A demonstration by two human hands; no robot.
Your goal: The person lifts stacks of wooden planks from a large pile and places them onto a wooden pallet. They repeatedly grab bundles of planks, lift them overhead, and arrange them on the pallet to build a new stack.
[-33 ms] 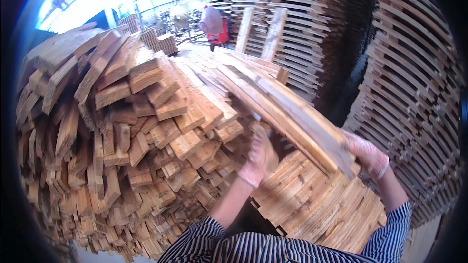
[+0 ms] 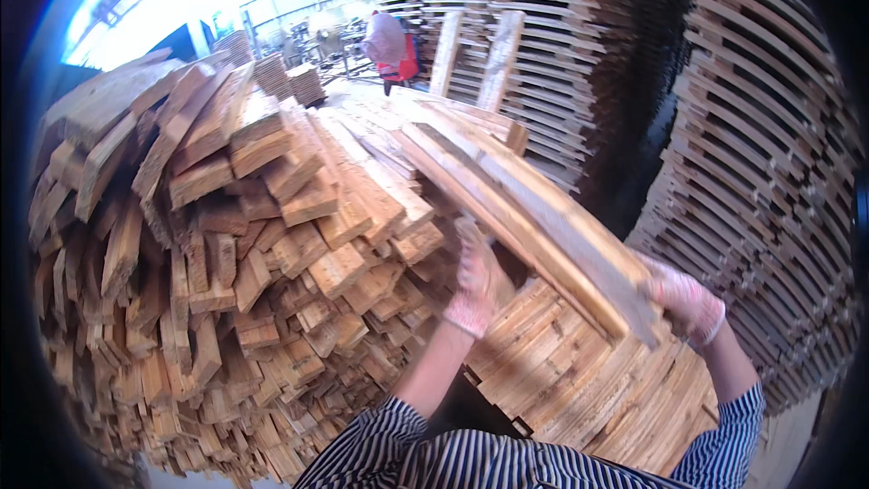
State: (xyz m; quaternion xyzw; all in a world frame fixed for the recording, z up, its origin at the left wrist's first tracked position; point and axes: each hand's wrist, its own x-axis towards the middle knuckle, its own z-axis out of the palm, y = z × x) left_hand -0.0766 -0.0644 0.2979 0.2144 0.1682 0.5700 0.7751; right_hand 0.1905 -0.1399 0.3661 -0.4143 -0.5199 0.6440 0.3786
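Both of my hands wear pale, pinkish knit gloves. My right hand (image 2: 686, 302) is closed around the near right edge of some long wooden boards (image 2: 543, 226) lying side by side, tilted and running away from me to the far left. My left hand (image 2: 477, 282) is to the left of these boards, fingers stretched upward and palm turned toward them; no board is in its grasp. Beneath the boards' near ends lies a layer of planks (image 2: 570, 380) set edge to edge. The right fingertips are hidden behind the board ends.
A large heap of loose lumber (image 2: 272, 244) rises on my left, its cut ends facing me. Tall racks of stacked slats (image 2: 742, 154) stand on the right, with more stacks (image 2: 543, 45) behind. Further off, a person in red (image 2: 389, 45) bends beside two leaning planks (image 2: 498, 63).
The near ends of the boards have dropped slightly, with my right hand still on them. My left hand's fingers have risen a little and show more plainly. The whole view has shifted slightly.
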